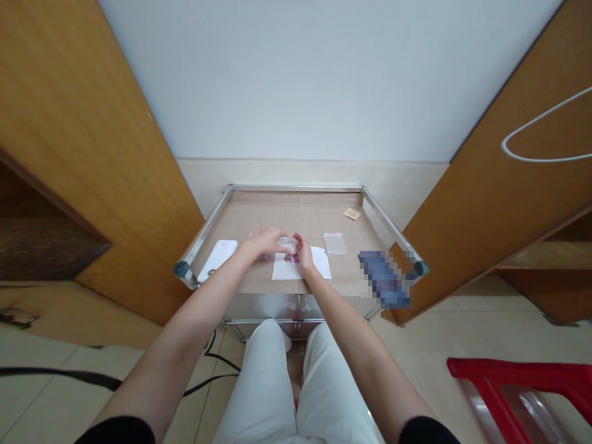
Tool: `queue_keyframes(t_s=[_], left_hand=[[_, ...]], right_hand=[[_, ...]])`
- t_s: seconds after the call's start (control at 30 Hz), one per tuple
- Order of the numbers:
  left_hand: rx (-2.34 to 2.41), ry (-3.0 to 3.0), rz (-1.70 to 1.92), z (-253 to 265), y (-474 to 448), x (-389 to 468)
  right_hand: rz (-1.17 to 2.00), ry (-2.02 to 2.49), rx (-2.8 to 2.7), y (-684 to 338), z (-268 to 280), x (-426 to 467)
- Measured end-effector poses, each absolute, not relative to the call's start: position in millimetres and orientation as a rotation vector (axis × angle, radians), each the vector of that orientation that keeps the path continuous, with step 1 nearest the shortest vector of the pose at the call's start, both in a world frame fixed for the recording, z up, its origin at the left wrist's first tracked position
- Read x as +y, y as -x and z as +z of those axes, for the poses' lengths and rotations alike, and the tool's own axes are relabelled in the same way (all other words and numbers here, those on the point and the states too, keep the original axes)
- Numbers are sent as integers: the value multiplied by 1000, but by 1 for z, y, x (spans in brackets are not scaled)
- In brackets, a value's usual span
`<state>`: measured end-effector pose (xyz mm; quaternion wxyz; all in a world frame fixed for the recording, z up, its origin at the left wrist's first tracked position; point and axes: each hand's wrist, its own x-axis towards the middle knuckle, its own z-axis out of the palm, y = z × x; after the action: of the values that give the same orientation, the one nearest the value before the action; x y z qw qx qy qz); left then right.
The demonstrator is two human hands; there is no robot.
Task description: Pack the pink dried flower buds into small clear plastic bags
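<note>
Between my two hands is a small clear plastic box (287, 244), tilted above a white sheet of paper (320, 264). My left hand (267, 240) grips its left side with bent fingers. My right hand (303, 254) closes on the right side, its fingers pointing up and away. Small purple-red beads or bits (291, 258) lie on the paper just below the box; they are too small to make out singly. More purplish pieces (264, 256) show partly under my left hand, their holder mostly hidden.
A flat clear plastic case (334, 243) lies right of the paper on the metal-framed table (277, 213). A small tan card (352, 214) sits at the back right, a white phone-like object (219, 259) at left, a blurred-out blue item (383, 277) at right. A red stool (522, 373) stands lower right.
</note>
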<state>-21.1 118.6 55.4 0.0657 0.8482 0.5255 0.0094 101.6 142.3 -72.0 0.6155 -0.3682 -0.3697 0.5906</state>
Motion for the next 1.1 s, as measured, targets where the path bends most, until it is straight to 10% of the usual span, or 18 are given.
queue_keyframes(t_s=[1.1], left_hand=[[1651, -1905, 1201, 10, 7, 80]], right_hand=[[1174, 935, -1214, -118, -7, 102]])
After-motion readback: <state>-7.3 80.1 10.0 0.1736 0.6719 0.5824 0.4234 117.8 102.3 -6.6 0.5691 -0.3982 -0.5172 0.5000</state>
